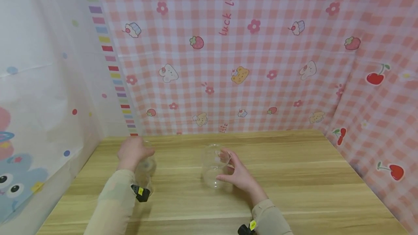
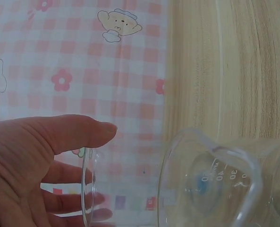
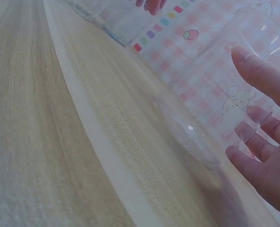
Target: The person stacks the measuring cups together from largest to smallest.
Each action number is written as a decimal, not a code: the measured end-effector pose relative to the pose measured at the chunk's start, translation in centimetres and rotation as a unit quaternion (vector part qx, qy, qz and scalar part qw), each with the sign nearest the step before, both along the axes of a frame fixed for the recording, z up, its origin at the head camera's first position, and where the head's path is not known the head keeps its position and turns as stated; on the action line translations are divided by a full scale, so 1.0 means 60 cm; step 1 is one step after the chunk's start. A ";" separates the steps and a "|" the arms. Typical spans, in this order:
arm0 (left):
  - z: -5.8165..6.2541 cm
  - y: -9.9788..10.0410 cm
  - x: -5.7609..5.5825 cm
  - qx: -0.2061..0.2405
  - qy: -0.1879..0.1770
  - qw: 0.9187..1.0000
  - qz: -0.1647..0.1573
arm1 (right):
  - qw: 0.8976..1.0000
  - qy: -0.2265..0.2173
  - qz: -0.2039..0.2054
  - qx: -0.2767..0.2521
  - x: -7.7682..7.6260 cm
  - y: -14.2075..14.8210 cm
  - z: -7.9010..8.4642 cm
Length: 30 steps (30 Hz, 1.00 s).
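Observation:
On the left side of the table, my left hand (image 1: 132,152) reaches over clear glassware. In the left wrist view, its thumb and extended fingers lie around the rim of a clear glass vessel (image 2: 85,189); firm contact cannot be made out. Beside that stands a clear measuring beaker (image 2: 210,184) with printed graduations and a pouring lip. My right hand (image 1: 241,175) is at the right side of a clear, wide glass container (image 1: 213,171) standing upright mid-table. Its thumb and fingers are spread around the container's side, with some fingers seen through the glass in the right wrist view.
The wood-grain table (image 1: 303,177) backs onto a pink checked cloth (image 1: 274,53). A white cartoon-printed cloth (image 1: 49,93) hangs at the left, and checked cloth with cherries also encloses the right side.

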<state>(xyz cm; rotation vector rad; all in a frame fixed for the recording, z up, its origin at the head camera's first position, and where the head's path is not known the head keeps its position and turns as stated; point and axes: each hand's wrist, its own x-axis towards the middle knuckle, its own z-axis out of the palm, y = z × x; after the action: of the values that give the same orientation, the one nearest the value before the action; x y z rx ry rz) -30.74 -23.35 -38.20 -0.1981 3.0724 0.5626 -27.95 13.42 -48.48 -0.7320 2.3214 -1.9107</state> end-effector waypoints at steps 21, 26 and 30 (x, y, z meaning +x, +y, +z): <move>-0.011 0.017 0.014 0.007 0.057 0.997 -0.044 | 1.000 0.001 0.004 -0.002 -0.002 0.000 -0.003; -0.007 0.023 0.020 0.007 0.074 0.996 -0.057 | 1.000 -0.002 0.001 0.002 -0.001 0.001 -0.003; -0.005 0.029 0.026 0.010 0.091 0.993 -0.069 | 1.000 -0.006 -0.003 0.006 0.000 0.000 -0.002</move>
<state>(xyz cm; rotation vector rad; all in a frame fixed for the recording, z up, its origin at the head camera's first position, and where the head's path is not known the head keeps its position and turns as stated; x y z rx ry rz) -29.16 -21.62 -38.49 0.0691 3.2190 0.6369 -27.96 13.43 -48.59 -0.7109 2.3275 -1.8975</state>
